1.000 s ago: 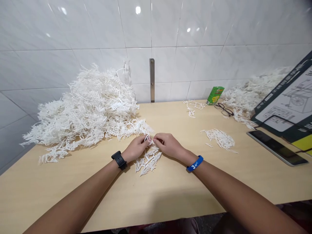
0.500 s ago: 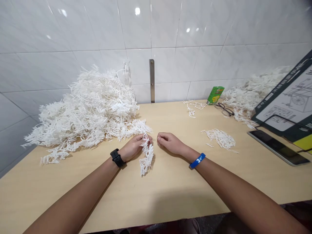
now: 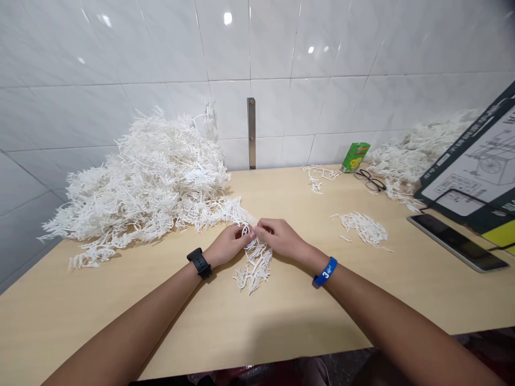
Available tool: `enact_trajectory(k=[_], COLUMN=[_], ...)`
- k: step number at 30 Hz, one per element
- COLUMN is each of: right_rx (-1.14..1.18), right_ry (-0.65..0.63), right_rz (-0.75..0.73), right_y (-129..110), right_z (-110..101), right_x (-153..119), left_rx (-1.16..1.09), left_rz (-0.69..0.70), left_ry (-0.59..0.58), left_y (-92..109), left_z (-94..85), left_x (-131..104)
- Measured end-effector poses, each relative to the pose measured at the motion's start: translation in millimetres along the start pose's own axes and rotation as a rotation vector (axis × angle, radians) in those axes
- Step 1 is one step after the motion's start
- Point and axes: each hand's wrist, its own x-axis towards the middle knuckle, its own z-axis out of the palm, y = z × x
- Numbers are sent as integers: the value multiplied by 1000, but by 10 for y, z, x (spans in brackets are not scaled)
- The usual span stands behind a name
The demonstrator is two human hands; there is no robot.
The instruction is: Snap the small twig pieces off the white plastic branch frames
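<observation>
A branched white plastic piece point(image 3: 257, 265) hangs down between my two hands over the table. My left hand point(image 3: 230, 244), with a black band at its wrist, pinches the top of this piece. From the other side my right hand point(image 3: 280, 238), with a blue wristband, has its fingertips closed on the same piece, touching the left fingertips. Just behind my left hand lies the edge of a large heap of white branched pieces point(image 3: 156, 177). A small flat pile of thin white bits point(image 3: 364, 229) rests to the right of my right hand.
At the back right stand a green box point(image 3: 355, 157), eyeglasses point(image 3: 370, 180) and another white heap point(image 3: 418, 145). A phone point(image 3: 458, 242) lies before a dark printed board point(image 3: 478, 166). Loose white frames point(image 3: 321, 172) lie near the tiled wall.
My right hand has moved left to meet my left hand and now grips the white piece too. The piece has turned and spread out below the fingers.
</observation>
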Motion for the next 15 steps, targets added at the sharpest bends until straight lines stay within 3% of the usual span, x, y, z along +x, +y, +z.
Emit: enact_trajectory(k=[7, 12, 15], right_rx=[333, 614, 689], right_ry=[-203, -313, -291], right_rz=[49, 65, 57], right_y=[57, 78, 104], right_z=[38, 30, 21], right_x=[5, -6, 2], left_rx=[13, -173, -339], left_rz=[87, 23, 12], left_ry=[-104, -153, -172], left_y=[28, 19, -24], left_z=[16, -23, -54], left_x=[-23, -53, -57])
